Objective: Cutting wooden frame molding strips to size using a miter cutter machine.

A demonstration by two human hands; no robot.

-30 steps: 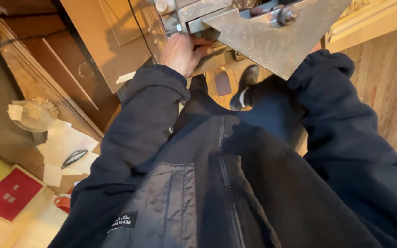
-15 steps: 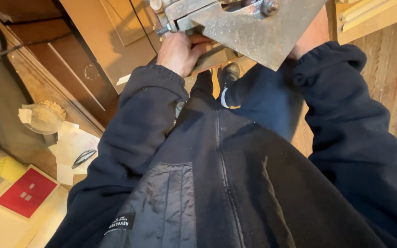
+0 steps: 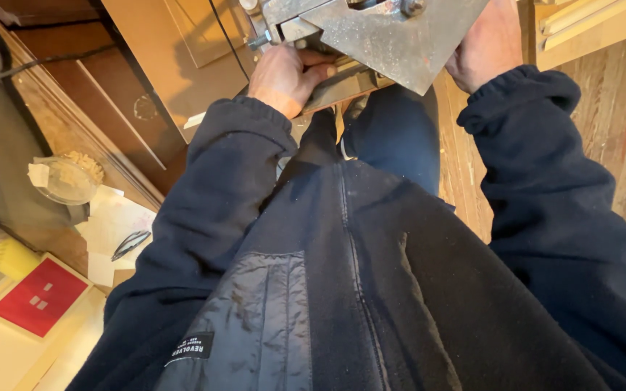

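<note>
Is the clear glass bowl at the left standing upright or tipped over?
Upright. The glass bowl sits with its round rim facing up, and pale bits lie inside it. It stands beside white papers.

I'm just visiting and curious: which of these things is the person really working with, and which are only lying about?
In use:
- left hand
- right hand
- grey metal plate
- wooden strip

Lying about:
- glass bowl
- red card
- papers

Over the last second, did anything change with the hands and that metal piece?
The right hand has come into sight at the right edge of the grey metal plate; a second ago only its sleeve showed. The view has drifted, so the plate sits higher in the picture. The left hand still grips the wooden strip under the plate, and the red card stays put.
</note>
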